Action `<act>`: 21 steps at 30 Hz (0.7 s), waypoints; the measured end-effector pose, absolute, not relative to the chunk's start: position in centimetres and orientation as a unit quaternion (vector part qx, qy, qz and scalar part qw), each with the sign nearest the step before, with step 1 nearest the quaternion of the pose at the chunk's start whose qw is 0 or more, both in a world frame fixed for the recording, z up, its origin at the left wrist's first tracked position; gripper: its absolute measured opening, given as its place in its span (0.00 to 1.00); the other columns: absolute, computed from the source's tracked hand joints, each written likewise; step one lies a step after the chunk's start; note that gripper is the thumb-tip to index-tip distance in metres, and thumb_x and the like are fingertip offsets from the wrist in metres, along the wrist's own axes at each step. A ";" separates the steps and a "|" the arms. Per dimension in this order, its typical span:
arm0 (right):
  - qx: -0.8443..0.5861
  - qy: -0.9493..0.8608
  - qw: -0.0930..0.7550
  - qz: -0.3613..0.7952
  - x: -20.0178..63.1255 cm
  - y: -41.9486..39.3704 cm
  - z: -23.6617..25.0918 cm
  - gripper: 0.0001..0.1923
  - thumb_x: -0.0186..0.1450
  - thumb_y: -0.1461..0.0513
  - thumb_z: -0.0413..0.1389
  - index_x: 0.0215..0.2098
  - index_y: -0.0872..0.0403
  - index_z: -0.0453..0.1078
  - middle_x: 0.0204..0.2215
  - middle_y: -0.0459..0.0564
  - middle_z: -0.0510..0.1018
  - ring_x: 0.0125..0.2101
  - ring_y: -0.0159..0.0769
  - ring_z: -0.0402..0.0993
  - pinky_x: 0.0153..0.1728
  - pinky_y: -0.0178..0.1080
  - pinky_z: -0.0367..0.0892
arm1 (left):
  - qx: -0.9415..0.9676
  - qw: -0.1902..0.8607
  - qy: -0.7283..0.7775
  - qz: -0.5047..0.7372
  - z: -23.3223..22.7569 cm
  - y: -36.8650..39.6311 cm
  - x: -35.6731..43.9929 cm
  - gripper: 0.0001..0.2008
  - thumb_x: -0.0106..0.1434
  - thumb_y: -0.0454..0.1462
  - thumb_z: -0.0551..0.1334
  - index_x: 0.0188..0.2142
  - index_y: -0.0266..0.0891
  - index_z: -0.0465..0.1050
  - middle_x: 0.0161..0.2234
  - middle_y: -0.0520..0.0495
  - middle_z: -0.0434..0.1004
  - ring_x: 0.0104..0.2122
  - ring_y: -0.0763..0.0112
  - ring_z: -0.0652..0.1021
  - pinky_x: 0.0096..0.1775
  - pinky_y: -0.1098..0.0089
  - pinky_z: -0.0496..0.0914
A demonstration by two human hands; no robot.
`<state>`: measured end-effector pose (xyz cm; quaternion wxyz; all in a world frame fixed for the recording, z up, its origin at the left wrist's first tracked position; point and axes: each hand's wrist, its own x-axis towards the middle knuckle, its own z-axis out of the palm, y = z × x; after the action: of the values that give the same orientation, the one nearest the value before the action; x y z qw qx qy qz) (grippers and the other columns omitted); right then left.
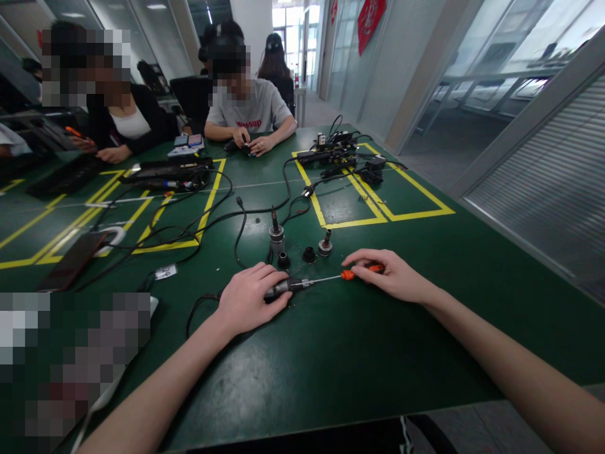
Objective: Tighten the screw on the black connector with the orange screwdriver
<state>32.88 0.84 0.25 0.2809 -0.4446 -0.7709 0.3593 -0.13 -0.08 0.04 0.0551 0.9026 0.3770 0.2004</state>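
My left hand is wrapped round a dark cylindrical corded device lying low over the green table. Its metal-looking front end points right. My right hand grips the orange handle of a screwdriver, whose thin shaft reaches left to that front end. Whether the tip sits inside the end or only touches it, I cannot tell. Just beyond my hands stand a tall round metal part with a dark stem, a shorter similar part and two small black collars, one a black ring-like piece.
Black cables run across the table. Adapters and cords are heaped within yellow tape at the back. A dark phone-like slab lies left. Across the table, a person in a grey shirt handles something small; another person sits further left.
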 end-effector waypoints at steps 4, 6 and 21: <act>-0.443 -0.750 0.292 0.396 32.9 0.9 -0.1 0.18 0.67 0.49 0.62 0.48 0.53 0.79 0.35 0.50 0.81 0.33 0.39 0.76 0.35 0.40 0.71 | 0.902 0.057 0.377 0.202 -0.1 -0.1 -0.2 0.11 0.69 0.41 0.63 0.47 0.40 0.79 0.40 0.46 0.83 0.39 0.62 0.80 0.40 0.62 0.78; -0.439 -0.753 0.274 0.407 32.7 0.8 -0.1 0.19 0.68 0.48 0.62 0.46 0.53 0.79 0.30 0.48 0.79 0.30 0.36 0.74 0.32 0.38 0.69 | 0.902 0.058 0.377 0.202 -0.1 -0.1 -0.2 0.11 0.69 0.41 0.63 0.47 0.40 0.79 0.40 0.46 0.83 0.39 0.62 0.80 0.41 0.63 0.78; -0.427 -0.761 0.290 0.393 32.5 0.6 0.1 0.16 0.66 0.50 0.64 0.44 0.52 0.81 0.35 0.50 0.83 0.33 0.38 0.78 0.36 0.40 0.73 | 0.903 0.061 0.379 0.195 0.1 -0.1 -0.2 0.11 0.69 0.41 0.63 0.47 0.40 0.79 0.40 0.46 0.83 0.40 0.62 0.81 0.41 0.63 0.78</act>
<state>32.51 0.65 0.06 0.2903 -0.4272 -0.7606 0.3933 -0.15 -0.14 0.10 0.0606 0.9025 0.3791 0.1949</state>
